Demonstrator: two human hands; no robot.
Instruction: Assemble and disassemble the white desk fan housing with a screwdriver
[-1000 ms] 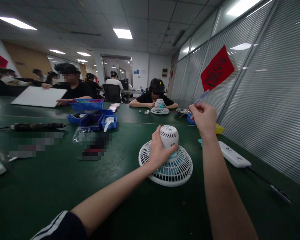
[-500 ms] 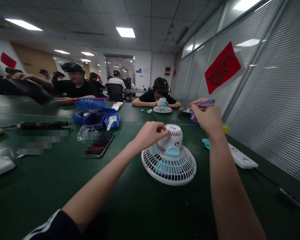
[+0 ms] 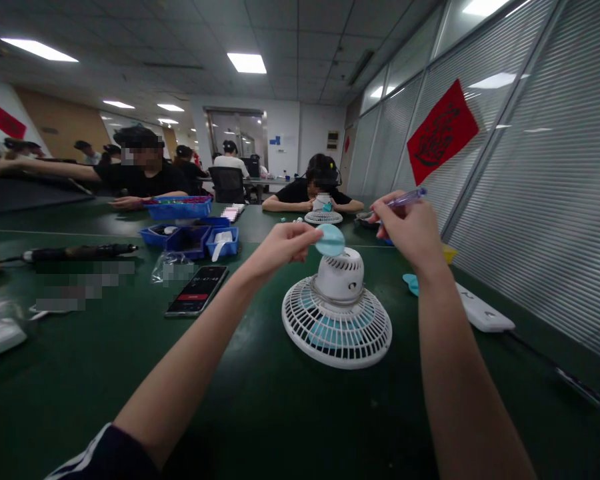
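Observation:
A white fan (image 3: pixel 341 277) lies grille-down on the green table, its white motor housing pointing up and light blue blades showing through the grille. Above and left of the housing, my left hand (image 3: pixel 286 248) pinches a round light blue piece (image 3: pixel 331 240) by its left edge. My right hand (image 3: pixel 407 223) is raised to the right of the fan, fingers closed around a purple, clear-bodied pen-like tool (image 3: pixel 409 197). The tool's far end reaches left past the fingers.
Blue bins (image 3: pixel 187 240), a plastic bag (image 3: pixel 173 268) and a phone (image 3: pixel 197 291) are left of the fan. A power strip (image 3: pixel 485 310) and a light blue part (image 3: pixel 411 284) sit right. Across the table, a person (image 3: pixel 323 175) leans over another fan.
The light blue piece that was against the side of the housing is now in my left hand, above it. My right hand has shifted slightly left with the tool.

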